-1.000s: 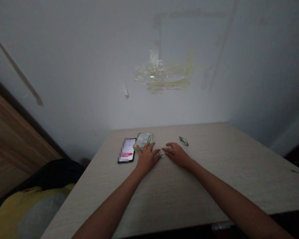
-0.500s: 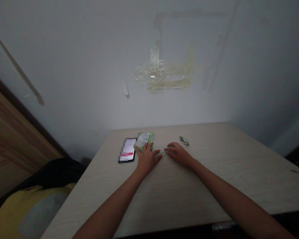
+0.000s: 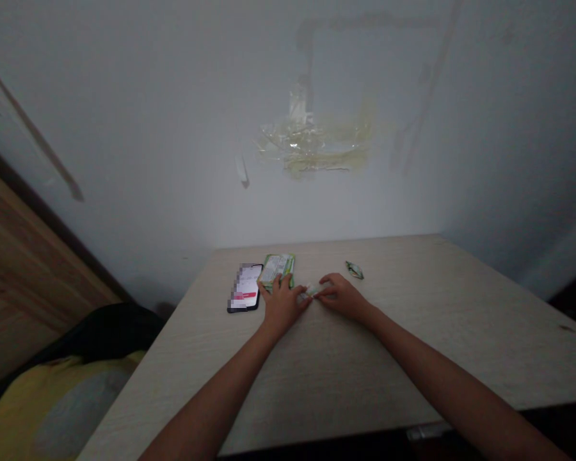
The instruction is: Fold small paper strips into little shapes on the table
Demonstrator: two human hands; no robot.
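Observation:
Between my two hands is a small whitish, partly see-through piece [image 3: 311, 290], low over the table; its kind is too small to make out. My left hand [image 3: 283, 306] pinches its left end between thumb and forefinger. The other left fingers are spread over the near edge of a flat green-and-white packet [image 3: 279, 264]. From the other side, my right hand [image 3: 344, 296] has its fingertips closed on the piece's right end. Beyond the right hand lies a small crumpled green wrapper [image 3: 354, 269], touched by neither hand.
A phone [image 3: 250, 285] with a lit screen lies left of the packet. The pale wooden table [image 3: 413, 288] meets a wall [image 3: 173, 128] with peeling tape at the back. Down on the left are a yellow-and-grey soft thing [image 3: 62, 403] and dark cloth [image 3: 110, 333].
My right fingertips have shifted slightly left and nearer to the left thumb. More of the whitish piece shows above the fingers. The packet, phone and wrapper stay in place.

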